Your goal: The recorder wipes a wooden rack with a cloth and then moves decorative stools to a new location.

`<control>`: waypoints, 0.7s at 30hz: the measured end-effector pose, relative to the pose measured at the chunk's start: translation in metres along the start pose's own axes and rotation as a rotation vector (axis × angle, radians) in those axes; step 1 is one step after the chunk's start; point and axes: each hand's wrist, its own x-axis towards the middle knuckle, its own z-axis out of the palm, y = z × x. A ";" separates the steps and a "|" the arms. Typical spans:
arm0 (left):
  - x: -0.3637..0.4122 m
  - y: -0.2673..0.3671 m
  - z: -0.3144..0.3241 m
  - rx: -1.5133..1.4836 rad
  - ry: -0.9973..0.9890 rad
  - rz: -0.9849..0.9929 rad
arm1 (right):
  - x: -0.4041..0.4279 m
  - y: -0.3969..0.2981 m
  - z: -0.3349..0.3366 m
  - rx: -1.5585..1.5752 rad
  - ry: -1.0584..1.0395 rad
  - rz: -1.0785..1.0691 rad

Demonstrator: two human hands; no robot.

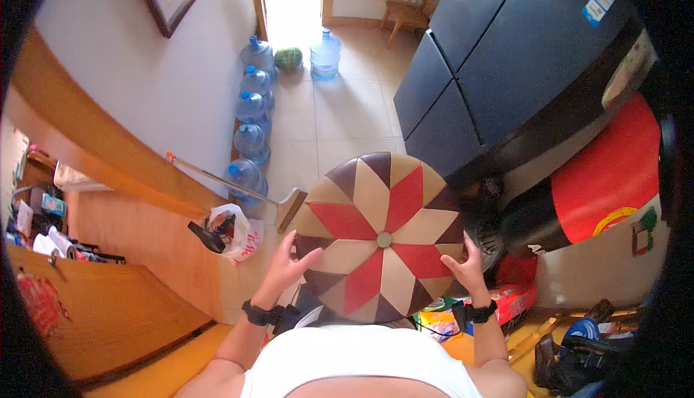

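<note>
A round, padded cushion or stool top [374,284] with a star pattern in red, beige and dark brown fills the space before my chest. My left hand [293,262] grips its left edge, the thumb over the top face and the fingers at the rim. On the opposite edge, my right hand [467,265] holds it in the same way. A small round button sits at its centre. Its underside is hidden, so legs below cannot be made out. Dark straps with small devices circle both wrists.
Blue water jugs [250,137] line the left wall, near a watermelon [288,59] and another jug [325,56]. A long-handled brush [290,211] and a plastic bag [246,241] are at left. The dark refrigerator [504,72] stands right; shoes [583,338] lie lower right.
</note>
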 end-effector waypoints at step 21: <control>0.243 0.104 -0.028 -0.040 -0.099 0.044 | 0.222 -0.026 0.030 0.242 0.086 0.034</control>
